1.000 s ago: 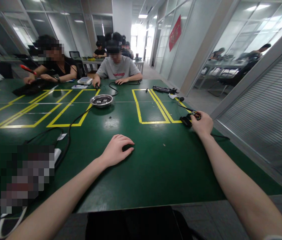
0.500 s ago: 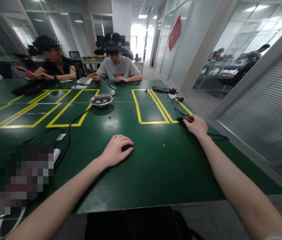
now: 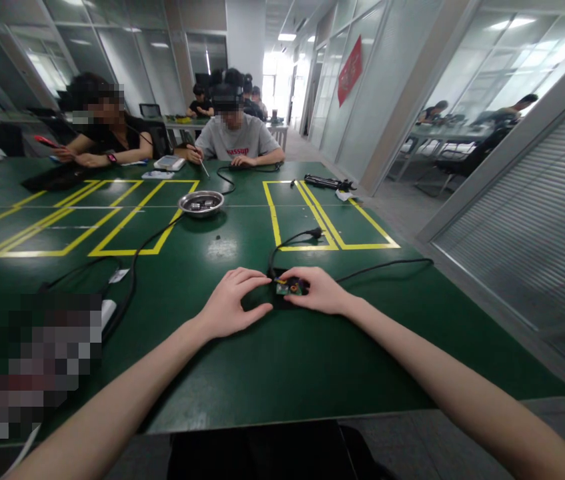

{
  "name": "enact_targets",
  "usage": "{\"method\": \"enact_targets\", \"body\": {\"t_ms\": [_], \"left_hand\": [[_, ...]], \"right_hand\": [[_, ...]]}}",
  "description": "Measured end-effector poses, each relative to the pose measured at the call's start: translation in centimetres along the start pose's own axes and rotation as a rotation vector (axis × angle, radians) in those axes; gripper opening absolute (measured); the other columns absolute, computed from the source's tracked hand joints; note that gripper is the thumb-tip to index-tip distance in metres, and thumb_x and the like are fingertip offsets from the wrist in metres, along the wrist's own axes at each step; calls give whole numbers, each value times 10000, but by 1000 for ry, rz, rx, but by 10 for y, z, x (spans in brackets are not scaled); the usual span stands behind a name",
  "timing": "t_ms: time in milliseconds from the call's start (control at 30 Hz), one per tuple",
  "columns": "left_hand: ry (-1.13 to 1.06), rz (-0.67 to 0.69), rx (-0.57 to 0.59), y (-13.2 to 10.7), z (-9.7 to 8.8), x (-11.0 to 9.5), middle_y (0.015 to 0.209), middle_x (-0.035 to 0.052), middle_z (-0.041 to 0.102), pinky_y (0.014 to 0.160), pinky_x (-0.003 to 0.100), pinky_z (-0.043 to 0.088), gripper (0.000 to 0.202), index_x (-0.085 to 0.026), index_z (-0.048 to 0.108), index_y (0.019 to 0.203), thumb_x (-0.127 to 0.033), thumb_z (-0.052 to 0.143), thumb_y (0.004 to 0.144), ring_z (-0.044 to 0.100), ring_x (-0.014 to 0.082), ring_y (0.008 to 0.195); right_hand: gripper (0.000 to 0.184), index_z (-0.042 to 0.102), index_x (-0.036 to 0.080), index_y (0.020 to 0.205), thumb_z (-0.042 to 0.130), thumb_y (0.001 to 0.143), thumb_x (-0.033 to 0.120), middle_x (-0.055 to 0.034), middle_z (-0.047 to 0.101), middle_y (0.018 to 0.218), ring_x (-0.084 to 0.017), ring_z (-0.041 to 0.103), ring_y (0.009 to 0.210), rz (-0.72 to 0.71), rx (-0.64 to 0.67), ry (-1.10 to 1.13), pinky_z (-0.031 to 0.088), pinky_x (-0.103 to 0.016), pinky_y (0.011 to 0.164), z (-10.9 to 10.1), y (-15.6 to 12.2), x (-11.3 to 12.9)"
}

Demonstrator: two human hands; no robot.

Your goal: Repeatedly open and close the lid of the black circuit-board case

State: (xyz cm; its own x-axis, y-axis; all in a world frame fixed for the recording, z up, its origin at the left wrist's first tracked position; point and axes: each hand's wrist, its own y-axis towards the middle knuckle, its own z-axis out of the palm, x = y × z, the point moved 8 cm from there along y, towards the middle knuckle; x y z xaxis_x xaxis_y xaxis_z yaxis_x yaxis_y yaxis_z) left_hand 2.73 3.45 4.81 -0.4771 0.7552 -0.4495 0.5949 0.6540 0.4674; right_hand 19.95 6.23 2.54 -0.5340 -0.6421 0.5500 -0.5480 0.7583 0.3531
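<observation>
Near the middle of the green table, my right hand (image 3: 323, 291) grips a small circuit board (image 3: 283, 289) from its right side, fingers and thumb curled over it. A black casing (image 3: 289, 305) shows under the board, partly hidden by the hand. From it a black cord runs up to a power plug (image 3: 316, 233), and another black cable (image 3: 385, 265) trails away to the right. My left hand (image 3: 232, 303) rests just left of the board, thumb and fingers apart, holding nothing. Its fingertips are close to the casing's edge; whether they touch it I cannot tell.
A metal bowl (image 3: 201, 213) with small metal parts stands beyond my left hand. Yellow tape (image 3: 307, 249) marks rectangles on the table. A folded black tripod-like object (image 3: 329, 182) lies at the far edge. A blurred-out item is at left. Two people work across the table.
My right hand has brought the circuit board with its casing and cords from the right side of the table to beside my left hand. The left hand has barely moved.
</observation>
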Motion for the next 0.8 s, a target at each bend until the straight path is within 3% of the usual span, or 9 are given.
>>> {"method": "enact_targets", "body": {"t_ms": [100, 200, 333, 433, 700, 800], "left_hand": [[-26, 84, 46, 0, 1, -13, 1051, 84, 732, 892, 399, 520, 321, -211, 693, 1063, -440, 750, 845, 674, 252, 986], [-31, 80, 150, -2, 9, -14, 897, 36, 721, 792, 355, 514, 389, -208, 667, 1051, -483, 788, 805, 683, 211, 815], [12, 40, 209, -3, 14, -7, 1013, 48, 744, 847, 369, 512, 611, -228, 605, 1271, -490, 827, 766, 706, 233, 887], [76, 18, 211, -3, 14, -1, 1085, 74, 741, 895, 403, 502, 663, -224, 574, 1354, -471, 813, 787, 697, 259, 953], [143, -19, 211, -2, 12, 9, 1284, 131, 678, 1061, 497, 460, 800, -196, 497, 1486, -514, 775, 807, 624, 323, 1172], [133, -36, 206, -2, 12, 11, 1306, 139, 668, 1073, 500, 462, 717, -178, 546, 1424, -471, 775, 811, 612, 328, 1198]], "right_hand": [[328, 724, 201, 1133, 744, 806, 214, -64, 777, 1081, -212, 753, 952, -195, 150, 108, 582, -308, 857, 28, -4, 47], [313, 727, 199, 1128, 730, 815, 190, -71, 777, 1071, -221, 759, 949, -256, 160, 89, 586, -306, 828, 32, -8, 58], [296, 712, 199, 1170, 699, 877, 232, -89, 769, 1132, -221, 758, 972, -292, 53, 51, 591, -302, 819, 18, -9, 50], [258, 706, 202, 1168, 677, 922, 272, -82, 772, 1095, -209, 754, 965, -290, -33, 17, 585, -293, 826, 5, -7, 42], [314, 745, 197, 996, 724, 915, 500, -59, 789, 885, -197, 744, 754, -181, -171, -302, 519, -266, 656, -16, -3, 9], [323, 746, 196, 950, 734, 906, 515, -53, 791, 849, -187, 731, 690, -153, -173, -327, 492, -262, 618, -14, -2, 2]]}}
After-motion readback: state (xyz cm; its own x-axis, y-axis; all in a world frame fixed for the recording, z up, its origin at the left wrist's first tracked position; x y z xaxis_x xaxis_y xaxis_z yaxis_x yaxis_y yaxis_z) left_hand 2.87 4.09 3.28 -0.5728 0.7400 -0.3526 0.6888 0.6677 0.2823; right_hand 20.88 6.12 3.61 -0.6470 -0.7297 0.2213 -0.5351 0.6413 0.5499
